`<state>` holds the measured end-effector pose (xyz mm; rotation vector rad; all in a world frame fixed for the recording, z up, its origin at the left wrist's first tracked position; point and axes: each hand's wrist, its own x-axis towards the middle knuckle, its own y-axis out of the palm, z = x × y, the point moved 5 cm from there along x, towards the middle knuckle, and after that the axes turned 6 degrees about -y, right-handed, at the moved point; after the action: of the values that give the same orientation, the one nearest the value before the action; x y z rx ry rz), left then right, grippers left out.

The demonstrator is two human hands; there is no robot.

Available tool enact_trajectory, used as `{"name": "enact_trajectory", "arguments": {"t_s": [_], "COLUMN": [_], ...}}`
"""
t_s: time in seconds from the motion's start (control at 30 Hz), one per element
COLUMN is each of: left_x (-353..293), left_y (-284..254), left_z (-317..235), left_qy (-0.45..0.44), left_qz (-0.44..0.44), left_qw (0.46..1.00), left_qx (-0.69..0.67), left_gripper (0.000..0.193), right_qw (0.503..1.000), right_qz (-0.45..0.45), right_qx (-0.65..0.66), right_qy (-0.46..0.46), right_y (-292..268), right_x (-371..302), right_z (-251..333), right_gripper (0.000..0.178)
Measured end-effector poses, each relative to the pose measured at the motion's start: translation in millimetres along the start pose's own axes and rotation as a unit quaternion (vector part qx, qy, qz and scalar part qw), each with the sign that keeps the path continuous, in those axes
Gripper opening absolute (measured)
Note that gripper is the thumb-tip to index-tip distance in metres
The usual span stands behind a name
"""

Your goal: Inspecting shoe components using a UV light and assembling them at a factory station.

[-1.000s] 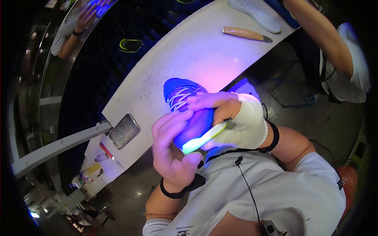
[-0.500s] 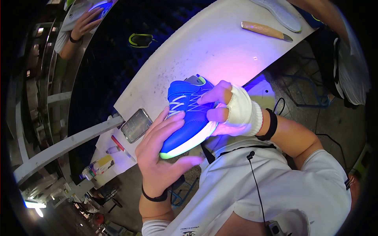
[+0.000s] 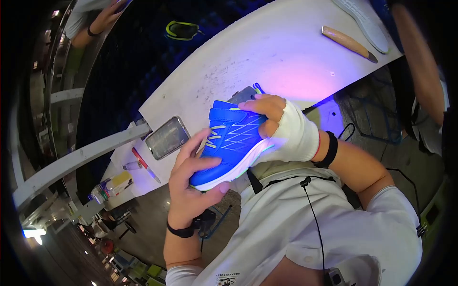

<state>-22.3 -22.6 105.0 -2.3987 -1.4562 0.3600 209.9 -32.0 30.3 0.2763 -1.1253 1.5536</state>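
A blue sneaker with pale laces, a strap and a white sole is held between my hands over the near edge of the white table. The bare left hand wraps round the toe, fingers on the upper and thumb by the sole. My right hand, in a white fingerless glove, grips the rear side, its fingers reaching to the collar. Out of the shoe's opening sticks a grey block, perhaps a shoe last. Part of the heel is hidden behind the right hand.
On the white table lie a phone, a red-handled knife, a wooden-handled knife and a white shoe sole. A dark belt beyond carries a black-and-yellow shoe part. Other people's arms show at the upper left and right.
My right hand has moved from the lace side up to the collar and rear. The sneaker has tilted a little, and the grey block shows more. The view has shifted slightly.
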Motion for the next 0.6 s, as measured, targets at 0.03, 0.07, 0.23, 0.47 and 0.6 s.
{"name": "enact_trajectory", "arguments": {"t_s": [0.03, 0.07, 0.23, 0.47, 0.6], "left_x": [-1.7, -2.0, 4.0, 4.5, 15.8], "left_y": [-0.8, 0.7, 12.6, 10.8, -7.4], "left_z": [-2.9, 1.1, 11.8, 7.0, -43.6], "left_qy": [-0.005, -0.1, -0.252, -0.191, -0.014], "left_qz": [-0.005, 0.014, 0.06, 0.041, 0.138], "left_qw": [1.0, 0.995, 0.935, 0.953, 0.982], "left_qx": [-0.001, -0.005, 0.241, 0.232, 0.13], "left_gripper": [0.058, 0.072, 0.103, 0.097, 0.081], "right_qw": [1.0, 1.0, 0.988, 0.995, 0.98], "right_qz": [0.011, 0.015, 0.024, 0.049, -0.11], "right_qx": [0.002, 0.008, 0.042, -0.076, 0.038], "right_qy": [0.012, 0.012, 0.149, -0.029, 0.161], "right_y": [4.3, 6.7, 25.9, 17.9, -7.9], "right_x": [0.6, -0.4, -9.1, -8.7, -45.3], "right_z": [3.7, 5.5, 3.4, 26.1, 16.8], "right_gripper": [0.045, 0.045, 0.029, 0.029, 0.049]}}
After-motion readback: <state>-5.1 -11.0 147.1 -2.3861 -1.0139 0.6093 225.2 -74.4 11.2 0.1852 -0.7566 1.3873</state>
